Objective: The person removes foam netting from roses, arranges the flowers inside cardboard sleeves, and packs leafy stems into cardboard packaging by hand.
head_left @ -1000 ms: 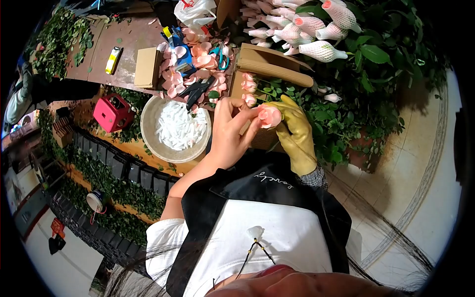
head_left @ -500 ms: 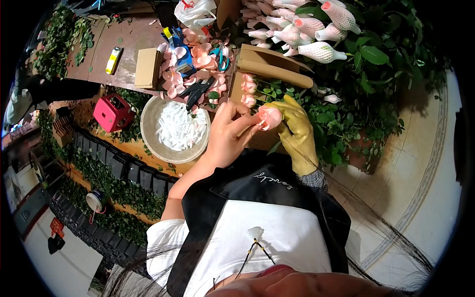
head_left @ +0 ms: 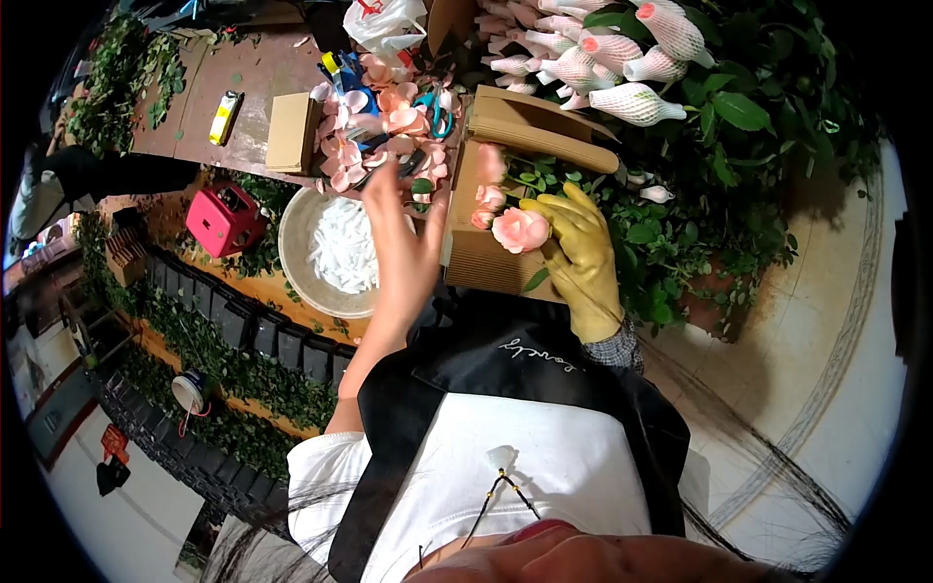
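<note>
My right hand (head_left: 580,255), in a yellow rubber glove, is closed on a pink rose (head_left: 521,230), whose bloom faces up beside the thumb and fingers. My left hand (head_left: 400,228), bare and blurred by motion, reaches over the edge of the pale bowl (head_left: 288,255) near the loose pink petals (head_left: 340,160). Its thumb and fingers are spread, and I see nothing held in it. Other pink roses (head_left: 489,198) lie on corrugated cardboard (head_left: 491,267) just left of the held rose. A dark tool (head_left: 374,173), partly hidden by my left fingers, rests among the petals.
White tube-shaped pieces (head_left: 340,243) fill the bowl. Net-wrapped roses (head_left: 637,103) are stacked at upper right, above leafy stems (head_left: 651,233). Teal-handled scissors (head_left: 442,117), a cardboard box (head_left: 291,134) and a yellow-and-white object (head_left: 224,118) lie on the table. A pink stool (head_left: 224,220) stands left.
My left hand has let go of the rose and swung left toward the petals, its fingers opening. My right hand still holds the rose, which now looks more open and faces upward.
</note>
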`<state>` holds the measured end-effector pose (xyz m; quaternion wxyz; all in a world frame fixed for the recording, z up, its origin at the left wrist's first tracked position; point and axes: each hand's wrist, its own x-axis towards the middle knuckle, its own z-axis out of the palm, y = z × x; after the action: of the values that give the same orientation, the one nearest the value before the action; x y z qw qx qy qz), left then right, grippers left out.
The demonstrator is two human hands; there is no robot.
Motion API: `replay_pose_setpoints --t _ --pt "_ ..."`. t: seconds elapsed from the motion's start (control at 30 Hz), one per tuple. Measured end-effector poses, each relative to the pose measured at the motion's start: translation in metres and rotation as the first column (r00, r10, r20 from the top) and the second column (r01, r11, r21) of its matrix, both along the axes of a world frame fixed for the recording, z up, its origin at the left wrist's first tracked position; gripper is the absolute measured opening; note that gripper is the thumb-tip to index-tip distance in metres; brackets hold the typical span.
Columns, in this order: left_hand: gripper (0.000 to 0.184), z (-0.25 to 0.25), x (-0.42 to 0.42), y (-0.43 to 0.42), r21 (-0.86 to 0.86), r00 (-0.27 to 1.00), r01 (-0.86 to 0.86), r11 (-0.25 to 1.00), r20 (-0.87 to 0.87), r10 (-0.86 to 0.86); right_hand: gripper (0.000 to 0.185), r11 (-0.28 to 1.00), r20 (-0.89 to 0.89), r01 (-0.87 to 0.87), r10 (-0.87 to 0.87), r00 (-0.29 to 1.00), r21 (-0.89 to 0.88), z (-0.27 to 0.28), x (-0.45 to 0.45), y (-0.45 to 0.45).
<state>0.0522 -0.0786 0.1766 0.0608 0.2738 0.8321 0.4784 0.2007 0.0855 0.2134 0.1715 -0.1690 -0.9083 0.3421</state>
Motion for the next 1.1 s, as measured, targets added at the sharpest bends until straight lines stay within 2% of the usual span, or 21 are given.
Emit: replay_pose_setpoints --t 0.03,0.1,0.13,0.2,0.23,0.3,0.43,0.47,0.5,0.57,0.6,0.63,0.7,0.73,0.8,0.83,0.9,0.93,0.97,1.07,1.1 --pt "0.055 0.009 0.003 -0.002 0.005 0.992 0.098 0.995 -0.075 -0.097 0.053 1.0 0.005 0.01 -0.01 1.0 0.013 0.002 -0.002 0.0" --pt "0.039 0.034 0.013 0.002 0.128 0.996 0.074 0.989 0.049 -0.081 0.053 1.0 -0.003 0.006 -0.006 1.0 0.019 0.008 -0.004 0.001" --pt "0.039 0.035 0.012 0.002 0.127 0.995 0.075 0.989 0.05 -0.082 0.054 1.0 -0.013 0.004 -0.003 1.0 0.028 0.009 -0.004 0.002" --pt "0.025 0.036 0.01 0.003 0.155 0.955 0.291 0.944 0.007 -0.296 0.055 0.998 -0.018 0.012 -0.011 1.0 0.063 0.004 -0.002 0.001" --pt "0.025 0.033 0.01 0.004 0.155 0.956 0.289 0.945 0.007 -0.294 0.056 0.995 -0.024 0.02 -0.018 1.0 0.097 0.002 -0.001 0.001" --pt "0.016 0.027 0.01 0.009 0.206 0.9 0.388 0.899 0.128 -0.417 0.056 0.992 -0.01 0.001 0.0 1.0 0.127 0.001 -0.002 0.003" --pt "0.01 0.025 0.013 0.011 0.291 0.876 0.289 0.912 0.305 -0.374 0.054 0.988 -0.025 -0.016 0.02 0.999 0.151 0.003 -0.003 0.001" --pt "0.004 0.03 0.013 0.013 0.282 0.894 0.288 0.915 0.264 -0.363 0.054 0.988 -0.025 -0.013 0.017 1.0 0.151 0.002 -0.005 0.0" --pt "0.004 0.027 0.014 0.013 0.282 0.892 0.291 0.914 0.265 -0.366 0.053 0.991 -0.043 -0.007 0.013 0.999 0.132 0.0 -0.005 -0.001" --pt "0.006 0.018 0.012 0.011 0.355 0.965 0.096 0.93 0.194 -0.174 0.052 0.994 -0.063 0.004 0.003 0.998 0.112 -0.003 -0.005 0.0" --pt "0.007 0.017 0.008 0.006 0.276 0.984 0.039 0.96 0.158 -0.086 0.05 0.993 -0.056 0.03 -0.023 0.998 0.116 -0.004 -0.004 0.002" --pt "0.011 0.017 -0.001 0.001 0.214 0.991 0.075 0.974 0.092 -0.097 0.049 0.992 -0.051 0.053 -0.047 0.998 0.118 -0.005 -0.003 0.004" --pt "0.035 0.022 -0.003 -0.002 0.156 0.93 0.273 0.949 0.211 -0.302 0.045 0.995 -0.031 0.069 -0.067 0.997 0.07 -0.011 -0.004 0.002" --pt "0.06 0.019 -0.001 0.002 0.203 0.846 0.387 0.899 0.31 -0.434 0.045 1.0 -0.042 -0.019 0.02 0.999 0.019 -0.011 -0.006 0.001" --pt "0.047 0.015 0.007 0.008 0.195 0.849 0.446 0.874 0.217 -0.482 0.042 0.985 -0.119 -0.174 0.171 0.978 -0.01 -0.016 -0.008 -0.005" --pt "0.04 0.01 0.008 0.009 0.15 0.859 0.471 0.87 0.146 -0.49 0.049 0.988 -0.107 -0.138 0.131 0.986 -0.068 -0.016 -0.003 -0.011" --pt "0.029 0.009 0.006 0.007 0.154 0.915 0.285 0.946 0.25 -0.317 0.057 0.958 0.146 0.006 0.038 0.989 -0.288 -0.013 0.01 -0.009" --pt "0.029 0.007 0.002 0.004 0.16 0.902 0.238 0.958 0.33 -0.279 0.063 0.97 0.17 0.015 0.027 0.985 -0.242 -0.015 0.02 -0.002" --pt "0.029 0.0 0.002 0.004 0.16 0.901 0.238 0.958 0.331 -0.28 0.053 0.969 0.22 0.084 -0.032 0.975 -0.233 -0.016 0.028 -0.002" --pt "0.034 -0.02 -0.002 0.005 0.35 0.672 0.287 0.892 0.59 -0.448 0.036 0.986 0.305 0.091 -0.045 0.951 -0.137 -0.04 0.059 0.004" --pt "0.034 -0.028 -0.008 0.008 0.349 0.668 0.293 0.89 0.591 -0.452 0.031 0.992 0.317 0.092 -0.059 0.946 -0.089 -0.042 0.067 0.009"
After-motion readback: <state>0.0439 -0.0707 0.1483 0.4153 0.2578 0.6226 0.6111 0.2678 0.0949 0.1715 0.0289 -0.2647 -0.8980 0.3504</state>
